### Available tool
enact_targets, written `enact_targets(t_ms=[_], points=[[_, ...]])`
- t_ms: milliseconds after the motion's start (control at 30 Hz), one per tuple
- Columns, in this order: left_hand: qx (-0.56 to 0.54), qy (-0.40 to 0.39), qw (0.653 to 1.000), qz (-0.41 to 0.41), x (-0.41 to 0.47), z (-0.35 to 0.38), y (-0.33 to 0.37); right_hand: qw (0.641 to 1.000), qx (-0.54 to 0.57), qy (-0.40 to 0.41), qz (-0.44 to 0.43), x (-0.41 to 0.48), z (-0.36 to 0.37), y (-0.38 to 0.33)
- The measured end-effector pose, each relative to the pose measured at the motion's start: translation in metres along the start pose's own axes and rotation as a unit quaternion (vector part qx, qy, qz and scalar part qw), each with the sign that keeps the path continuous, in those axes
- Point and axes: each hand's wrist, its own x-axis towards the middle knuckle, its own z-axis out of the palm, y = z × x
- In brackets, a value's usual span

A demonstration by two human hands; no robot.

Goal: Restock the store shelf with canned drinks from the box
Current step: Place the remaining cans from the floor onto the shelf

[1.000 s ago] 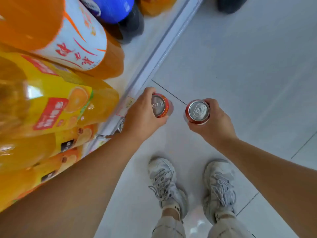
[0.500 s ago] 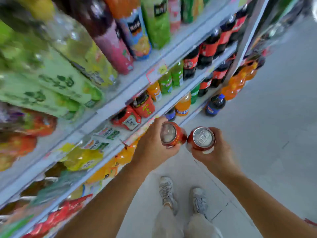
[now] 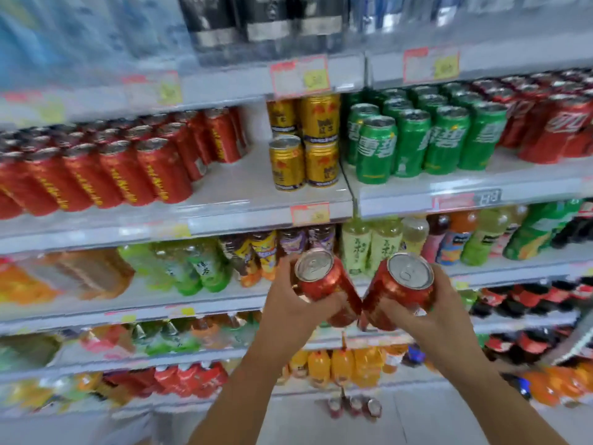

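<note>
My left hand (image 3: 288, 303) is curled round a red can (image 3: 324, 281), thumb across its side. My right hand (image 3: 430, 313) grips a second red can (image 3: 401, 290) just beside it. I hold both in front of the bottle shelves, below the can shelf (image 3: 256, 194). Each silver lid faces up toward me. The first can's long axis leans up-left and the second's up-right, so their bases almost meet in a V. Farther back, that shelf carries upright red cans (image 3: 128, 168), gold cans (image 3: 305, 149) and green cans (image 3: 417, 139).
</note>
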Motion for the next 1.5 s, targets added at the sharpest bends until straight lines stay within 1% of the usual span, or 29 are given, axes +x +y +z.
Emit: enact_targets(t_ms=[67,167,400,567,800,933,1133,1267,1333,1400,1500], points=[[-0.034,0.031,0.999,0.003,0.004,-0.041,0.007,0.999,0.007,-0.015,-0.029,0.004,0.035,-0.029],[-0.087,0.048,0.995,0.021,0.013,-0.107,0.012,0.998,0.028,-0.021,-0.059,0.013,0.091,-0.065],[-0.083,0.087,0.991,0.053,0.039,-0.246,0.006,0.992,0.056,-0.001,-0.117,0.04,0.216,-0.133],[-0.075,0.098,0.991,0.052,0.056,-0.296,-0.003,0.99,0.034,-0.002,-0.137,0.078,0.263,-0.156],[-0.079,0.117,0.988,0.056,0.065,-0.306,-0.008,0.993,-0.008,0.003,-0.116,0.146,0.279,-0.158],[-0.065,0.124,0.989,0.052,0.072,-0.299,-0.007,0.993,-0.04,-0.032,-0.109,0.175,0.277,-0.157],[-0.074,0.144,0.985,0.065,0.088,-0.279,-0.003,0.995,-0.013,-0.062,-0.071,0.208,0.281,-0.146],[-0.082,0.148,0.984,0.056,0.098,-0.267,-0.004,0.992,-0.029,-0.106,-0.068,0.221,0.281,-0.14],[-0.084,0.149,0.984,0.05,0.101,-0.263,-0.005,0.988,-0.056,-0.12,-0.081,0.223,0.282,-0.134],[-0.084,0.153,0.984,0.048,0.104,-0.26,-0.005,0.985,-0.094,-0.11,-0.097,0.225,0.284,-0.129],[-0.077,0.156,0.984,0.05,0.106,-0.261,-0.003,0.986,-0.104,-0.084,-0.102,0.229,0.287,-0.127]])
